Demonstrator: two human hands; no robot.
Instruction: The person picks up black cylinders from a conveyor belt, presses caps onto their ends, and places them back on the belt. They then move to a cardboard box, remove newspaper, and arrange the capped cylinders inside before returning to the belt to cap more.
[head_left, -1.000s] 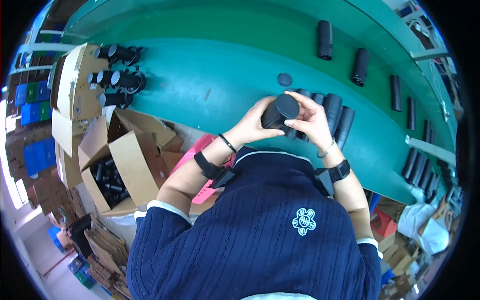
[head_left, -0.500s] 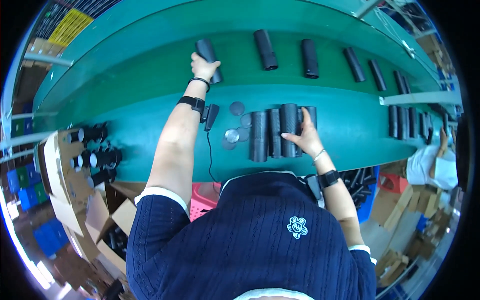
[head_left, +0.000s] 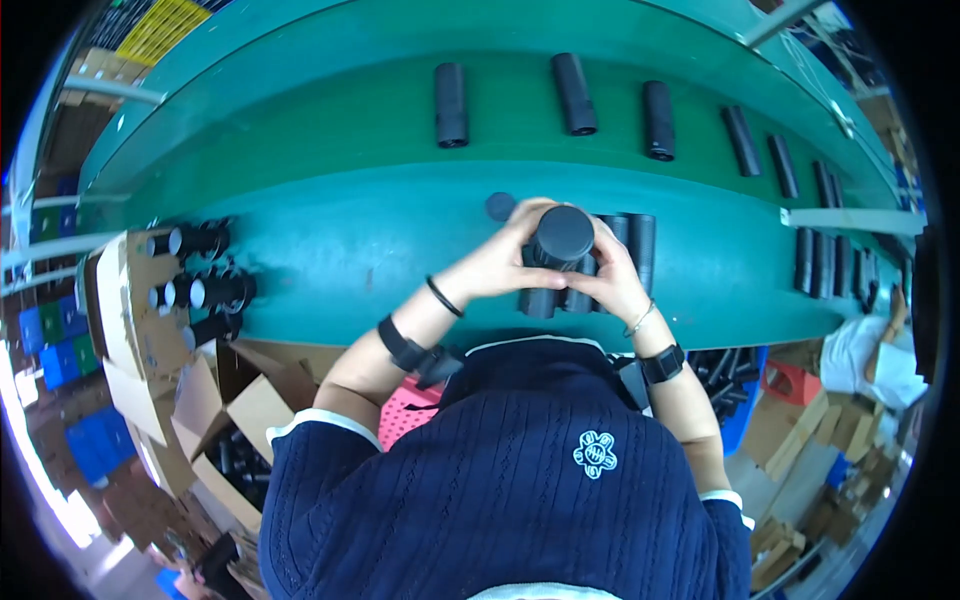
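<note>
Both my hands close round one black cylinder, stood on end with its round dark end face (head_left: 565,234) turned up toward me. My left hand (head_left: 508,258) wraps its left side and my right hand (head_left: 614,278) its right side, the thumbs meeting in front. Beneath and behind my hands, several similar black textured cylinders (head_left: 643,245) lie side by side on the green bench, partly covered. Just past my left fingers lies a thin dark disc (head_left: 500,207).
Farther off, a row of black cylinders (head_left: 451,105) lies spaced along the green strip (head_left: 330,130). Black tubular parts (head_left: 215,290) stand at the bench's left end, by open cardboard boxes (head_left: 245,420). At the right are more cylinders (head_left: 823,265) and another person's sleeve (head_left: 868,345).
My left hand has let go of the cylinder on the far strip and come back to my right hand. Both now hold one cylinder raised on end; before, my right hand rested on the row.
</note>
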